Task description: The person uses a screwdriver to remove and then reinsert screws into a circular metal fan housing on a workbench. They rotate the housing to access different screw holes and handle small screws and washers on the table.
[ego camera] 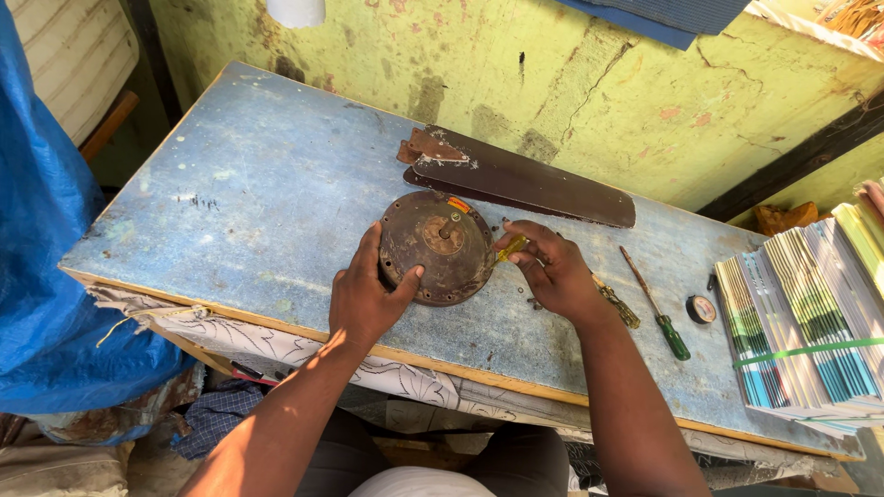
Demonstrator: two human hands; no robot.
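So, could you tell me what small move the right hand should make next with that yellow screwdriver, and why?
Probably seat the tip in a rim screw: the right hand holds the yellow-handled screwdriver at the edge of the rusty motor housing, which the left hand steadies.

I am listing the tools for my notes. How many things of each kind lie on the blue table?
Round fan motor housing: 1
Dark fan blades: 2, stacked
Screwdrivers: 3, yellow, amber, green
Tape roll: 1
Bundle of booklets: 1
Total: 8
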